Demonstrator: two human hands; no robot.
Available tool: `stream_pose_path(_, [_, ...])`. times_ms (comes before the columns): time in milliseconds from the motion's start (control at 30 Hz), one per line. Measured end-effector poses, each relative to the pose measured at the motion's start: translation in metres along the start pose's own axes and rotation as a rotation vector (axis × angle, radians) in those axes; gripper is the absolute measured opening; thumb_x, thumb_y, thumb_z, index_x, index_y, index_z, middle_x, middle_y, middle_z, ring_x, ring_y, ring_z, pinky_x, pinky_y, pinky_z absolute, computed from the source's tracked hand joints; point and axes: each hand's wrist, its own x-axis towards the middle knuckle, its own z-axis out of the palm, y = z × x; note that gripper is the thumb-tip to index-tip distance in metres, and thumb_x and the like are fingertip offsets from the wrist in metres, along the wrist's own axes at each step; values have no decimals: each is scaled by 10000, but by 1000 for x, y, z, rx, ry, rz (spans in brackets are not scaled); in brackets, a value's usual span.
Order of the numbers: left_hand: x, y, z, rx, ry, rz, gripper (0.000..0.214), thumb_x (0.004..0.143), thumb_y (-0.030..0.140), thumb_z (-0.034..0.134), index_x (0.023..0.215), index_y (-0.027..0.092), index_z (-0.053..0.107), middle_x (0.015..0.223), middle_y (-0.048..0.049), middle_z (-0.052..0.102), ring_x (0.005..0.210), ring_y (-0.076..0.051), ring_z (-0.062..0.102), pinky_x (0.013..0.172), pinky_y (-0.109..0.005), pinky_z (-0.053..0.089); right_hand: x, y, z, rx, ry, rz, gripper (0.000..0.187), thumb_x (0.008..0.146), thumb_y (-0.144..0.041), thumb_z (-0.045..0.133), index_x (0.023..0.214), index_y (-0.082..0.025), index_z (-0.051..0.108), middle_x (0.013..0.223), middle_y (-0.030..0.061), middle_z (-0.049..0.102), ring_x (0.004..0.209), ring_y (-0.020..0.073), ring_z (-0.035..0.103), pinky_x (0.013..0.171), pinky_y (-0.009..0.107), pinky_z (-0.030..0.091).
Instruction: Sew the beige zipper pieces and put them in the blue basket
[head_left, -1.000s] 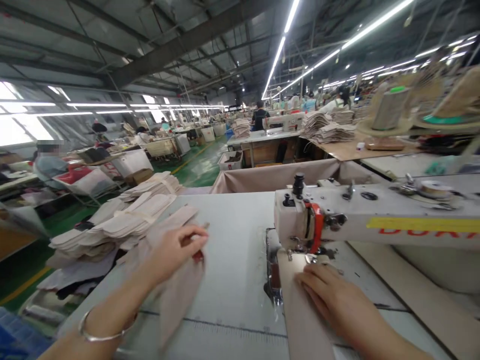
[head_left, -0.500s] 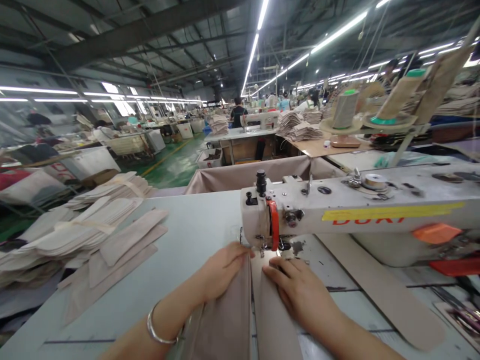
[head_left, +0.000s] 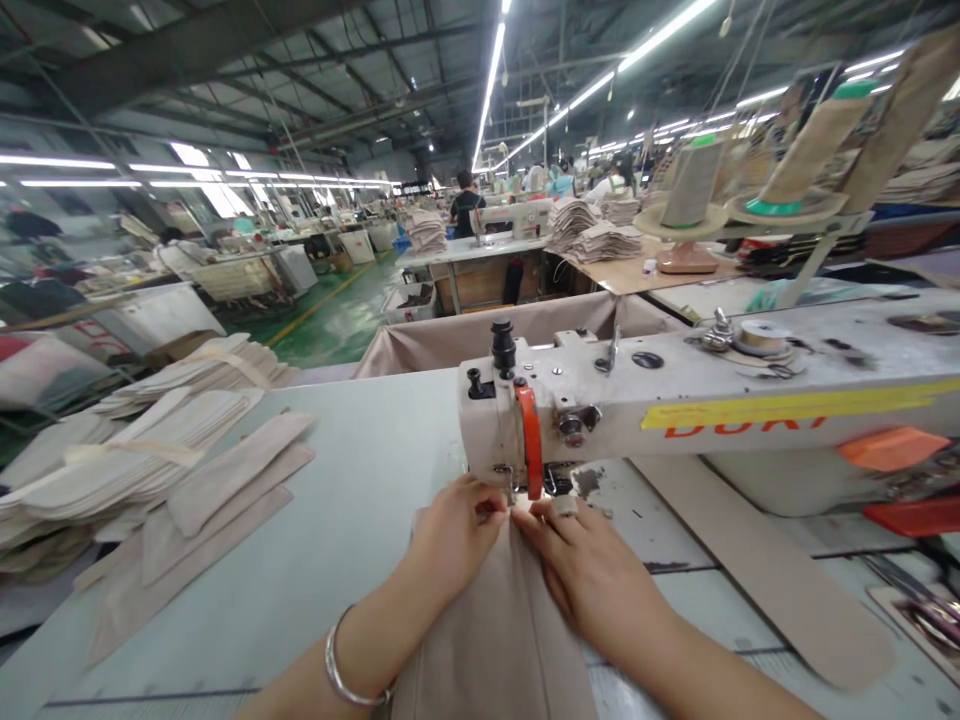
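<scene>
And here at the near edge of the tabletop (head_left: pixel 360 470) lies the fabric panel (head_left: pixel 484 630), its far end at the needle end of the sewing machine (head_left: pixel 585 405), which stretches away right. Out left, loose fabric pieces (head_left: pixel 236 465) overlap beside stacked bundles (head_left: pixel 142 425); over right, a long strip (head_left: pixel 780 590) runs beneath the machine's arm, thread cones (head_left: pixel 691 188) standing behind.

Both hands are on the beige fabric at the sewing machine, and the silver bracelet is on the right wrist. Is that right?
Not quite: the silver bracelet is on the left wrist, as the head view shows. The left hand and right hand are indeed on the beige fabric at the sewing machine.
</scene>
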Motion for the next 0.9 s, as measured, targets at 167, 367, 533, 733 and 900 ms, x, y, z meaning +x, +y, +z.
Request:
stream_pose_path(167, [8, -1, 4, 31, 16, 2, 97, 804, 153, 592, 754, 185, 668, 878, -42, 711, 832, -211, 666, 724, -285, 473, 0, 0, -1, 19, 3, 15, 502, 893, -108, 501, 1392, -159, 483, 1232, 143, 563, 1161, 308, 485, 961, 502, 464])
stream_pose_path(367, [14, 8, 5, 69, 18, -4, 124, 820, 117, 551, 788, 159, 663, 884, -69, 711, 837, -221, 667, 715, -285, 482, -2, 2, 1, 2, 12, -20, 556, 894, -96, 474, 1445, -137, 414, 1287, 159, 533, 1222, 333, 439, 979, 527, 446])
stream_pose_path(533, [9, 9, 7, 110, 47, -38, 119, 858, 130, 558, 850, 156, 674, 938, -82, 703, 851, -231, 659, 714, -307, 494, -3, 2, 1, 36, -3, -1, 465, 908, -118, 470, 1372, -142, 489, 1211, 157, 555, 1163, 315, 478, 950, 501, 460])
stream_pose_path(733, [-20, 17, 7, 246, -33, 232, 167, 918, 84, 536, 914, 179, 673, 1057, -52, 682, 1033, -225, 607, 920, -367, 497, -4, 1, -2, 77, 11, 52, 420, 911, -115, 490, 1317, -209, 538, 1115, 122, 570, 1070, 281, 519, 912, 471, 467])
stream_pose_path(900, [-24, 12, 3, 285, -86, 295, 221, 933, 89, 529, 1082, 179, 665, 1160, -47, 674, 1099, -201, 604, 1024, -362, 483, -4, 2, -2, 60, 5, 35, 416, 907, -117, 509, 1315, -193, 544, 1107, 125, 577, 1079, 285, 515, 919, 462, 457])
